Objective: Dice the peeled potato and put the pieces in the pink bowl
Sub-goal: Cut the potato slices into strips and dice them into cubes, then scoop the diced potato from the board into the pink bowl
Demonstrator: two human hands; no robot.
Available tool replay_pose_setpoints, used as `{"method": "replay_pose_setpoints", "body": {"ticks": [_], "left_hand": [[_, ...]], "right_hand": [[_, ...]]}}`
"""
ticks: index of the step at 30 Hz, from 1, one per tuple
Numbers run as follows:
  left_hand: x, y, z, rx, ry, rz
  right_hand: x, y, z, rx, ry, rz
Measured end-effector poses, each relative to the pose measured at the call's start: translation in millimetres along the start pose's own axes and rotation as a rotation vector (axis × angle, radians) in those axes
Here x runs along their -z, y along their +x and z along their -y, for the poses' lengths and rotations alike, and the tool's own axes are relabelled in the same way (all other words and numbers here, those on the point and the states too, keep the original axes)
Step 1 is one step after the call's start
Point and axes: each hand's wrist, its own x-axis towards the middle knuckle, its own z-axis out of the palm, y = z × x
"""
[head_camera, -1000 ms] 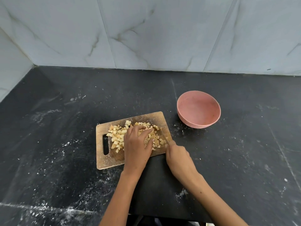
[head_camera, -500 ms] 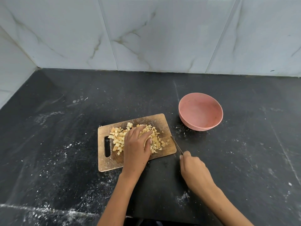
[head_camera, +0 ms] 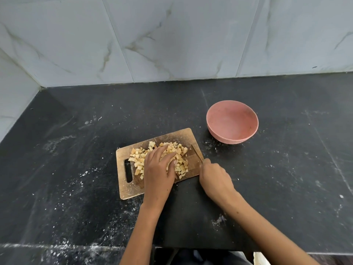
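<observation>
Potato pieces: a heap of pale yellow diced potato [head_camera: 172, 158] lies on the middle and bowl-side half of the cutting board, none of it in the bowl.
Left hand: the left hand [head_camera: 159, 172] lies palm down over the heap, fingers loosely bent across the cubes, pressing on them rather than gripping.
Right hand: the right hand [head_camera: 214, 178] sits just off the board's right edge, fingers curled round the handle of a knife [head_camera: 196, 153]; the handle itself is hidden in the fist.
Knife: the thin blade slants up over the board's right margin, just beside the heap; whether its edge touches the wood cannot be told.
Cutting board: the wooden cutting board [head_camera: 131, 190], slot handle at its left end, lies tilted near the middle of the counter, closer to the front edge than to the wall.
Pink bowl: the pink bowl [head_camera: 232, 125] stands upright, apart from the board's far right corner and nearer the back wall.
Counter: the black stone counter [head_camera: 76, 169], dusted with white specks, has bare stone to the left corner, the right side and the front edge.
Wall: grey marbled tiles [head_camera: 172, 39] meet the counter's back and left edges.
Writing: no lettering can be read on anything.
</observation>
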Motion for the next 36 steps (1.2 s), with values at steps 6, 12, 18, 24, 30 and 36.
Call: {"method": "replay_pose_setpoints", "body": {"ticks": [6, 12, 18, 24, 30, 36], "left_hand": [[5, 10, 1, -0.145, 0.014, 0.119], [10, 42, -8, -0.352, 0.220, 0.298], [15, 54, 1, -0.297, 0.216, 0.233], [21, 40, 13, -0.077, 0.065, 0.012], [18, 19, 14, 0.029, 0.019, -0.042], [28, 3, 26, 0.133, -0.030, -0.093]], "right_hand": [[1, -3, -4, 0.145, -0.084, 0.003], [32, -11, -24, 0.360, -0.201, -0.108], [36, -8, -41, 0.391, -0.100, -0.102], [25, 10, -23, 0.171, 0.140, -0.194], [10, 35, 10, 0.138, 0.144, -0.230], [6, 22, 3, 0.291, 0.135, -0.306]]}}
